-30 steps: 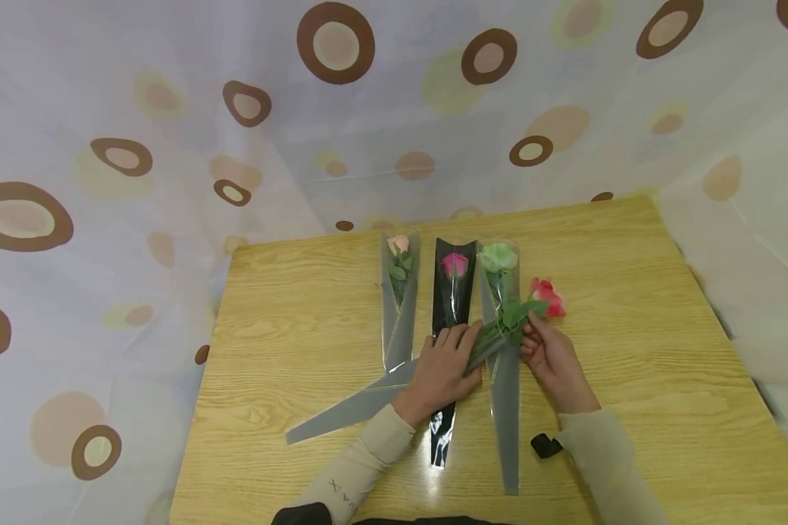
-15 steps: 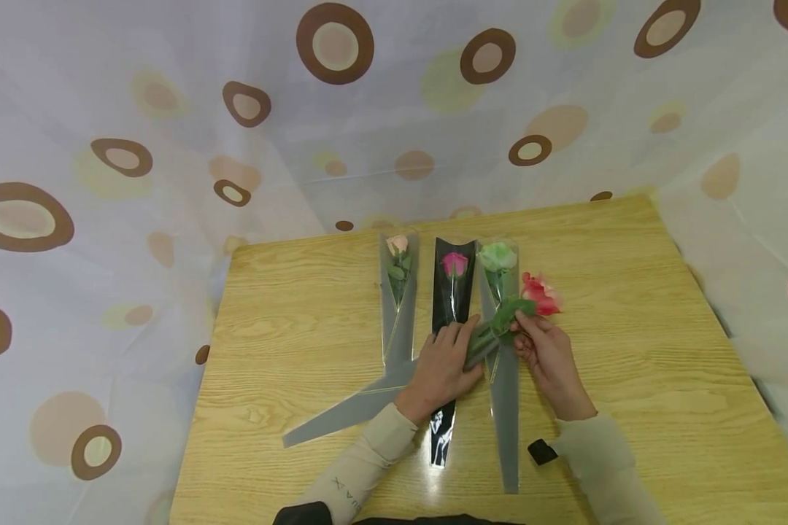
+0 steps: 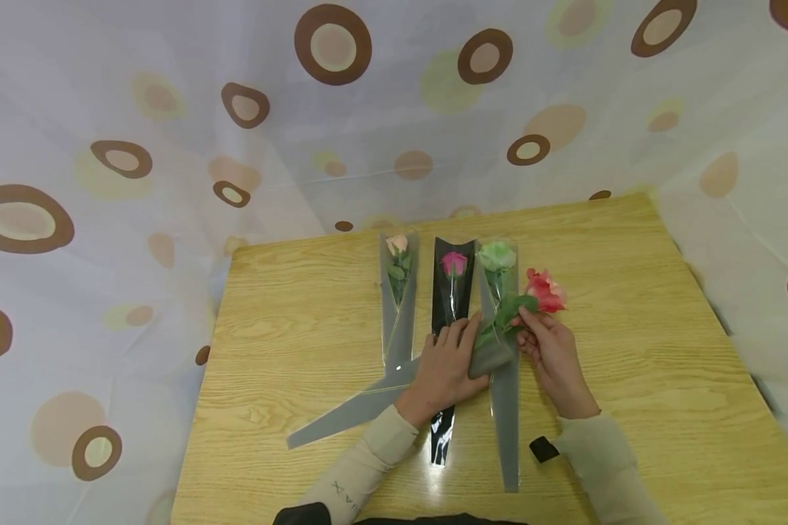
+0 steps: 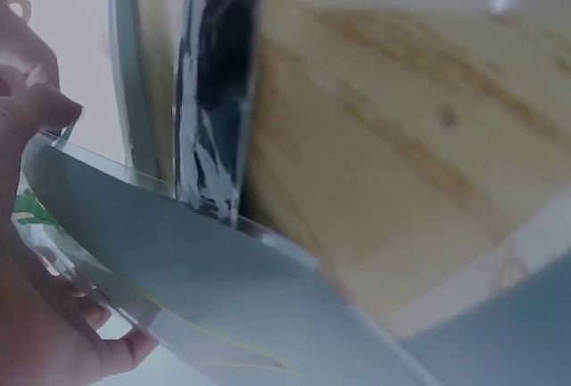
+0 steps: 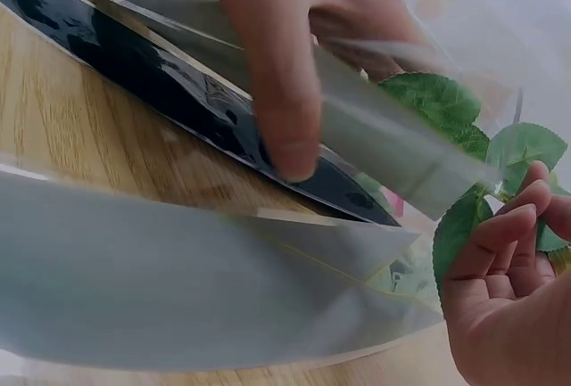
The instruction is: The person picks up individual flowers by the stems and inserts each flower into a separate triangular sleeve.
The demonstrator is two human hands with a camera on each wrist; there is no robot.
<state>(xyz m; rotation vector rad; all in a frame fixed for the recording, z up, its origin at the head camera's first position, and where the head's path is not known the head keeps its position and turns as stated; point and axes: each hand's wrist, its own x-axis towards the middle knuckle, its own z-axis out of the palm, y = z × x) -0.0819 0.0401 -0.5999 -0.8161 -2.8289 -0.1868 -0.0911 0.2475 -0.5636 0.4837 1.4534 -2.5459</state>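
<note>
My left hand [image 3: 441, 372] grips a slim grey flower sleeve [image 3: 351, 410] that lies slantwise over the other wrapped flowers. In the right wrist view its thumb lies along the near side of the sleeve [image 5: 397, 141], with the fingers behind. A pink-red rose [image 3: 546, 292] sticks out of the sleeve's mouth, its lower stem inside. My right hand [image 3: 554, 361] pinches the rose's stem among its green leaves [image 5: 526, 150], just outside the mouth. In the left wrist view, the held sleeve [image 4: 178, 243] crosses in front of the black one.
Three wrapped roses lie side by side on the wooden table [image 3: 663, 350]: a peach one [image 3: 397, 246] in grey, a magenta one [image 3: 454, 263] in black, a green one [image 3: 497, 256] in grey. A small black object [image 3: 543, 449] hangs by the right cuff. Patterned cloth [image 3: 394, 102] surrounds the table.
The rose and my right hand shift slightly left, then the bloom comes back a little to the right. The sleeve's mouth looks wider now. My left hand stays nearly in place.
</note>
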